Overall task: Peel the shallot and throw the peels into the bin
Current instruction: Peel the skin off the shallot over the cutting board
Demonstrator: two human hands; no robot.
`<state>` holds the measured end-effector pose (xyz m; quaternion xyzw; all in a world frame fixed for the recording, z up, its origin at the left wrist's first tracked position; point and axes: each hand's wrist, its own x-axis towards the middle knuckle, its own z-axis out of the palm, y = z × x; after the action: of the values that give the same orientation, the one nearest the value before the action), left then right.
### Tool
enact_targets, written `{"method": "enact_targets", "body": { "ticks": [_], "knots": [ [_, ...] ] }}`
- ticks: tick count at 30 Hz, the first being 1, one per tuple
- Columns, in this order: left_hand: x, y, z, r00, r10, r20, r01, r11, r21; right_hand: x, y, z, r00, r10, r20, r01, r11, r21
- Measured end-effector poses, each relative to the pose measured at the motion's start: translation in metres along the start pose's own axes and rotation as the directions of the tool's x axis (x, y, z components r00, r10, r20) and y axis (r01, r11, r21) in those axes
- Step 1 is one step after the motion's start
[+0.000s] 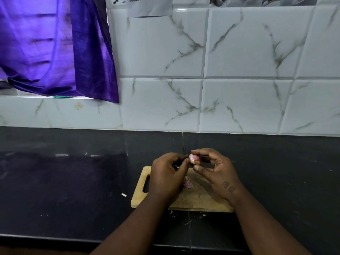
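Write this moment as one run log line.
right hand: holds shallot | left hand: peeling | peels: on cutting board | bin: unseen

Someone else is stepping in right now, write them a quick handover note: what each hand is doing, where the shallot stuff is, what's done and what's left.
Right hand: pinching the shallot above the cutting board.
Left hand: fingertips at the shallot's left end, apparently pulling skin; whether it grips a peel is unclear.
Peels: a small pile lies on the board, between the hands.
Done: part of the skin is off.
Left: finish peeling, then gather the peels and bin them. No bin is in view.
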<state>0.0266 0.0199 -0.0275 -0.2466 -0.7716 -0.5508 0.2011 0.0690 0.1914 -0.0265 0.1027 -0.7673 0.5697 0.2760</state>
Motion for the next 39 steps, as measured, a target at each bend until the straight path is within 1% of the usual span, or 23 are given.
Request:
{"method": "enact_targets", "body": {
  "ticks": [5,9,11,13,17,22,26,30,33,37,39],
  "knots": [
    [0.0009,-0.0013,-0.0003,0.999,0.018,-0.039,-0.017,1.0,0.026,-0.0015,-0.0022,0.002,1.0,-0.003,0.01,0.003,1.0,-0.007],
    [0.0003,-0.0017,-0.001,0.997,0.048,-0.068,-0.041,0.995,0.09,-0.0036,-0.0054,0.0031,0.999,-0.006,0.034,0.007,0.999,-0.031],
    [0.0006,-0.0014,-0.0007,0.996,0.061,-0.067,-0.052,0.991,0.122,-0.0039,-0.0067,0.003,0.999,-0.008,0.045,0.009,1.0,-0.02],
    [0.0009,-0.0007,-0.0003,0.997,0.041,-0.07,-0.031,0.99,0.138,-0.0037,-0.0067,0.0028,0.998,-0.011,0.054,0.01,1.0,0.015],
    [0.0018,-0.0022,0.0002,0.997,0.009,-0.078,0.0,0.994,0.114,-0.0034,-0.0061,0.0011,0.998,-0.005,0.059,0.002,0.999,0.043],
    [0.0016,-0.0024,0.0004,0.998,0.028,-0.05,-0.027,0.999,0.026,-0.0021,-0.0043,0.0,0.998,0.007,0.059,-0.011,0.999,0.053],
    [0.0006,-0.0018,0.0008,0.996,0.083,-0.017,-0.081,0.993,0.086,-0.0022,-0.0039,0.0003,0.998,0.005,0.057,-0.008,0.999,0.048],
    [0.0014,-0.0005,0.0015,0.999,0.041,-0.002,-0.041,0.994,0.1,-0.0016,-0.0047,0.0007,0.998,0.008,0.064,-0.013,0.997,0.073],
    [0.0028,-0.0023,0.0028,1.0,-0.008,0.017,0.006,0.991,0.131,-0.0023,-0.0062,0.0014,0.995,0.015,0.095,-0.026,0.994,0.109],
    [0.0052,-0.0064,0.0047,0.996,-0.081,0.032,0.072,0.975,0.211,-0.0026,-0.0077,0.0016,0.994,0.019,0.103,-0.039,0.981,0.189],
    [0.0045,-0.005,0.0042,0.993,-0.108,0.038,0.097,0.971,0.22,-0.0019,-0.0074,0.0004,0.995,0.032,0.1,-0.054,0.972,0.227]
  ]
}}
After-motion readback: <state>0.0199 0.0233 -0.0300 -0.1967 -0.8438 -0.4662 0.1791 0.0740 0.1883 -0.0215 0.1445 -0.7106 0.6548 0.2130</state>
